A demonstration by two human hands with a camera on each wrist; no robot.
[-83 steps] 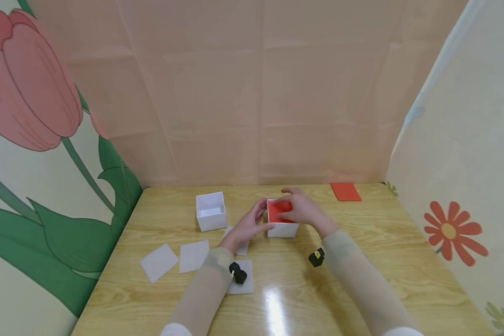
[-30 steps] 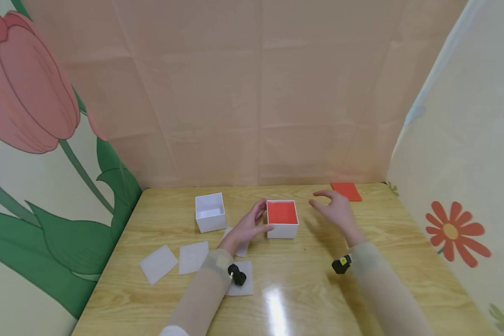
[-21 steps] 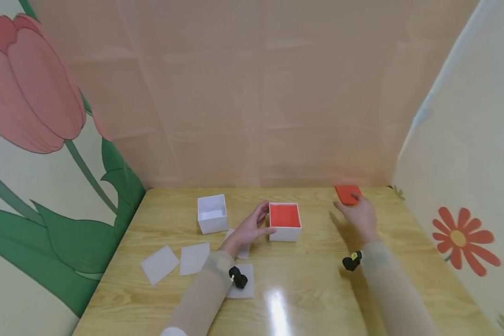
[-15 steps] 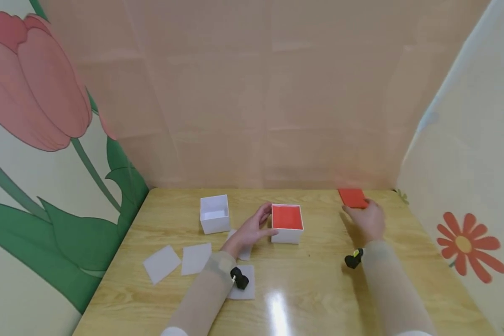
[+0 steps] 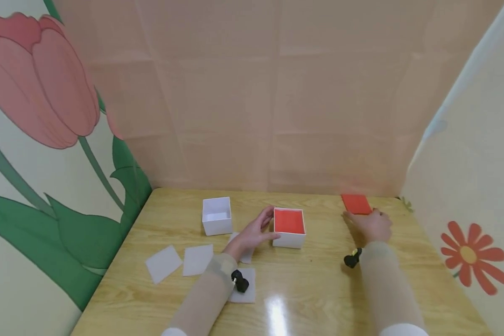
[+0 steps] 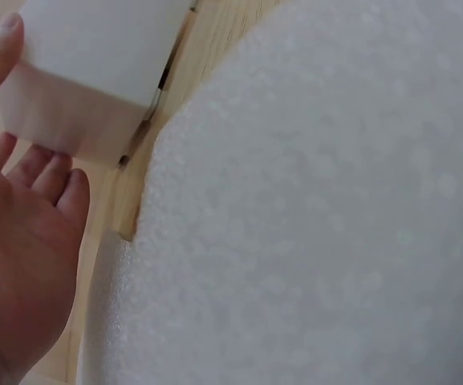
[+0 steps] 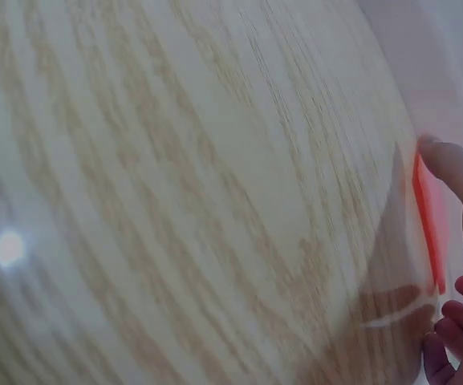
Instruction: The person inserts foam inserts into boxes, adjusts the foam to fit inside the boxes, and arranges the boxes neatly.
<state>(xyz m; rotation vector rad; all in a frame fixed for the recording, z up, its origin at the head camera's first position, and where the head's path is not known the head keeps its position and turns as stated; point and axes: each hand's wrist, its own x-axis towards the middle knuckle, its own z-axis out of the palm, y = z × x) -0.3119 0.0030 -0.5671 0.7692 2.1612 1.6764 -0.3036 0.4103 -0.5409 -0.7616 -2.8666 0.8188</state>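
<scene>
In the head view, my left hand (image 5: 252, 237) is at the left side of a white box (image 5: 289, 240) that has a red square inside its rim. The thumb lies on the box's front corner and the fingers bend behind its left side. In the left wrist view, the fingertips (image 6: 54, 172) meet the white box wall. My right hand (image 5: 374, 226) is at the near edge of a flat red square sheet (image 5: 356, 204) by the table's back edge. Thumb and fingers are spread at its two near corners. In the right wrist view, the red sheet (image 7: 430, 224) shows edge-on.
A second white box (image 5: 217, 227), with its open top showing, stands left of the first. Several thin white foam squares (image 5: 164, 264) lie at the left and under the left forearm. The wood table (image 5: 315, 289) ends at a cloth backdrop (image 5: 218, 116).
My right hand leaves the box, where it was on the red square inside, and moves right to the red sheet's near edge. My left hand stays at the box. The head view shifts slightly.
</scene>
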